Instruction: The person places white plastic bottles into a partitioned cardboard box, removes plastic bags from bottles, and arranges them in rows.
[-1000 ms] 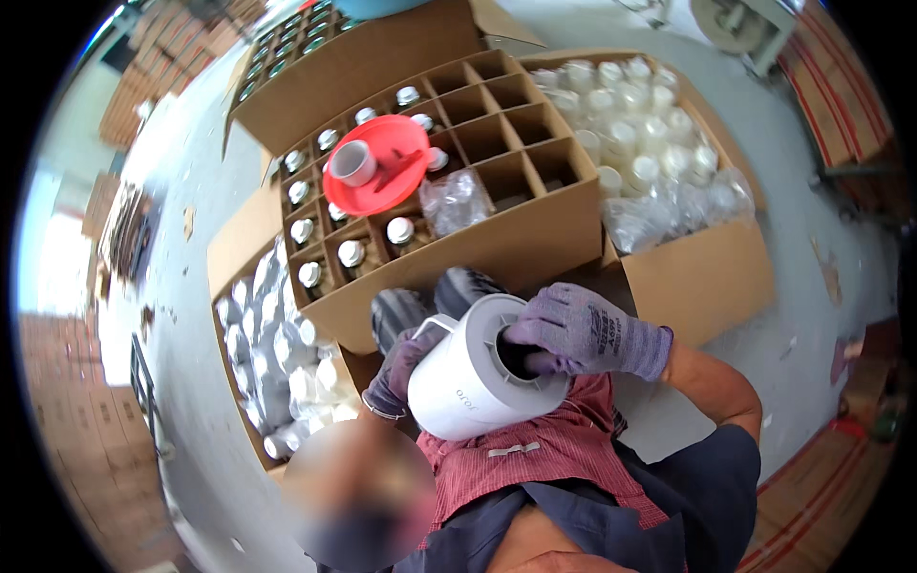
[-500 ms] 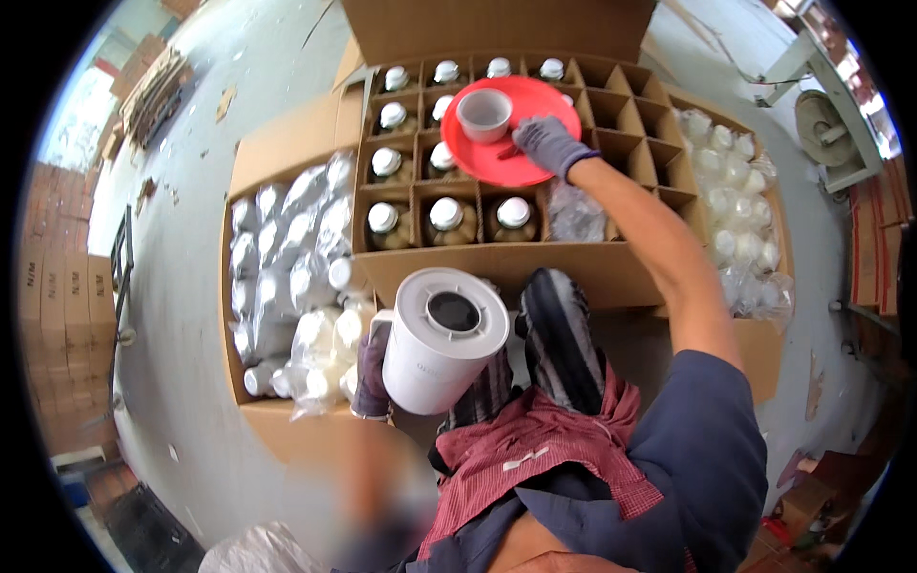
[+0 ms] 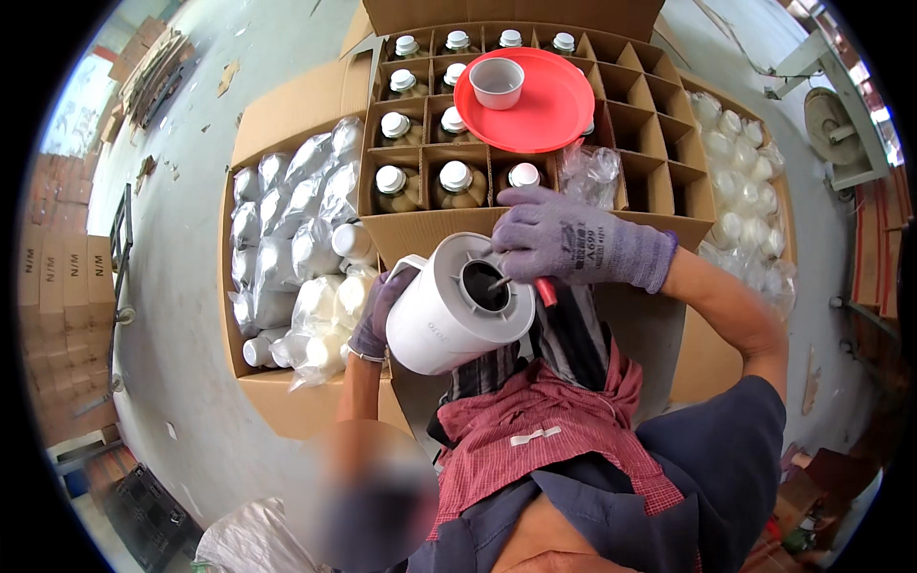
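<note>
My left hand (image 3: 378,315), in a grey glove, grips the handle of a white jug-shaped appliance (image 3: 435,320). The round end with a dark recess faces up, tilted toward my right hand. In my gloved right hand (image 3: 554,239) is a red-handled screwdriver (image 3: 546,292). The thin metal shaft reaches into the recess; its tip is hidden there. Beyond both hands, a red plate (image 3: 554,95) rests on a divided carton, bearing a small whitish bowl (image 3: 497,84) near its left rim.
The carton (image 3: 420,232) holds several white-capped bottles (image 3: 456,178), a crumpled clear bag (image 3: 590,174) and vacant compartments at right. Open cartons of plastic-wrapped white bottles flank it at left (image 3: 287,248) and right (image 3: 745,181). Stacked boxes (image 3: 72,315) stand far left.
My right hand has come back from the red plate to the appliance, bringing the red-handled screwdriver. The appliance is tilted further to the right, and the view has shifted slightly.
</note>
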Demonstrator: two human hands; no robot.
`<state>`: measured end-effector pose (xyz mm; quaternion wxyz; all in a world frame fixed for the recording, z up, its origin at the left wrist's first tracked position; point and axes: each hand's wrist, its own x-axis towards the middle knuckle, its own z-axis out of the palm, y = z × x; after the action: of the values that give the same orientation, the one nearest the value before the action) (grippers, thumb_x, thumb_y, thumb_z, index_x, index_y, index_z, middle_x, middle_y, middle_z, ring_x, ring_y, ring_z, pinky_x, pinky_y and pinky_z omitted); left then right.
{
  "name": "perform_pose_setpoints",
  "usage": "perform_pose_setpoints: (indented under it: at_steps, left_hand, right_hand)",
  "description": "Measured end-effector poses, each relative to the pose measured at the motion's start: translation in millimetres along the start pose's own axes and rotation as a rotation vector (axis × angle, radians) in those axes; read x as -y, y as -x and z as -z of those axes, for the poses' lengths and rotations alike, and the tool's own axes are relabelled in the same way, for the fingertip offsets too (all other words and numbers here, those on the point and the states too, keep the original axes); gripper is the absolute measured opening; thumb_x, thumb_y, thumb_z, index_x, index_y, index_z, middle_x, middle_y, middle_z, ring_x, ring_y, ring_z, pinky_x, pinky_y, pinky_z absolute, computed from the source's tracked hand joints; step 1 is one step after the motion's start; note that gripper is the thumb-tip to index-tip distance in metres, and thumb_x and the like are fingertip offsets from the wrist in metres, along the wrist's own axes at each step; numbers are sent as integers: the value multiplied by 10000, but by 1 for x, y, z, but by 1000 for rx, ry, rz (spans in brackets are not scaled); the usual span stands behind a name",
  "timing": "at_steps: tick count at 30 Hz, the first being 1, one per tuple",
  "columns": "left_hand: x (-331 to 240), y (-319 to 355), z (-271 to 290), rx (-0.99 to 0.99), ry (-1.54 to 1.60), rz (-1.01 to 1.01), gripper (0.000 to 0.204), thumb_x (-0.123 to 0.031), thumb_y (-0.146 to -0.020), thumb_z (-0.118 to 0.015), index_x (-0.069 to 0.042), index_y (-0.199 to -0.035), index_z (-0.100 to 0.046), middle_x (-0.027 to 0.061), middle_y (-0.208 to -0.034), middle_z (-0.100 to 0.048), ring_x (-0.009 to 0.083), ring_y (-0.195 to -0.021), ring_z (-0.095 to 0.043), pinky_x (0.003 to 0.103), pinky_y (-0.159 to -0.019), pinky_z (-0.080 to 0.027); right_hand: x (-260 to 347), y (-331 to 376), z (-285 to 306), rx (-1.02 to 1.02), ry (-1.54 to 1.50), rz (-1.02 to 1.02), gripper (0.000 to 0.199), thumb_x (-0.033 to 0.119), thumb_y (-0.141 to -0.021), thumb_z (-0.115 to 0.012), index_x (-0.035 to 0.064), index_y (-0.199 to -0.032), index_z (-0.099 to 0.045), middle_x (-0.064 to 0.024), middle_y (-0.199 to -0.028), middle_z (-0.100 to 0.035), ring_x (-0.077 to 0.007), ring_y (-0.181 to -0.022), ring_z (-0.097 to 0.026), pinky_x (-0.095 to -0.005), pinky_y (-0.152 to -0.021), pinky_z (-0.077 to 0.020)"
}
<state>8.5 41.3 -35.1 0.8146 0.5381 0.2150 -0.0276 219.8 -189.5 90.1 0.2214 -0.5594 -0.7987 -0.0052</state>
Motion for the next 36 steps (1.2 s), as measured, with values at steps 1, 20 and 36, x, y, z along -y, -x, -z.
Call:
perform_pose_setpoints:
  at_steps: [1, 20, 36]
  left_hand:
    - [-4, 1, -3, 21, -57, -22, 285, -261, -964, -521, -30, -1035, -671, 24, -875, -693, 85, -740, -645, 251, -673, -522]
    - [-33, 45, -59, -448, -563, -571, 188, -131, -891, -608, 13, -922, -724, 84, -843, -716, 147, -774, -660, 286, -708, -515]
    - [-27, 80, 5, -405, -1040, -9, 535, -15, -808, -476, 15, -1342, -470, 205, -949, -670, 207, -826, -669, 365, -710, -526]
  right_hand:
    - [5, 0, 0, 39, 27, 33, 208, 162, -697, -685, 114, -864, -573, -54, -981, -580, -239, -975, -577, -465, -1000, -433]
    - [50, 35, -29, -203, -1173, -1081, 229, 291, -907, -606, 63, -897, -596, 4, -725, -574, -109, -649, -583, -267, -600, -484]
    - [-154, 44, 0, 224, 333, -951, 401, 358, -833, -661, 39, -1057, -569, -173, -994, -645, -347, -944, -640, -442, -792, -513]
